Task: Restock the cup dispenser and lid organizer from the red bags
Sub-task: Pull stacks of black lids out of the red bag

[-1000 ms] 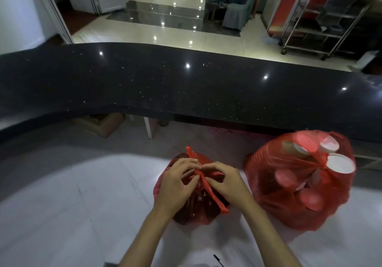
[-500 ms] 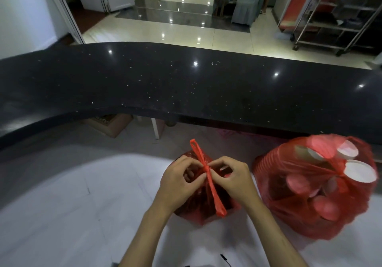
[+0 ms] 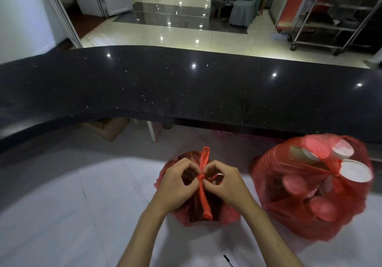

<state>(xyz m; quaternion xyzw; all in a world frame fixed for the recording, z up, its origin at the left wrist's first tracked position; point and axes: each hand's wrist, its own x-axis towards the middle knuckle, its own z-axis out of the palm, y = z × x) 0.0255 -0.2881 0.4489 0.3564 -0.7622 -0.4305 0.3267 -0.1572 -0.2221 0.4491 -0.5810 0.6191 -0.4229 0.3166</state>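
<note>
Between both hands, left hand (image 3: 175, 186) and right hand (image 3: 227, 184) pinch the small red bag's (image 3: 229, 215) knot (image 3: 201, 176).

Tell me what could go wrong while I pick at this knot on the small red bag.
Both hands, left hand and right hand, pinch the knot of the small red bag; the thin plastic may tear if yanked, spilling its contents. The large red bag sits close on the right, cups poking from its top; an elbow bump could tip them out.
</note>
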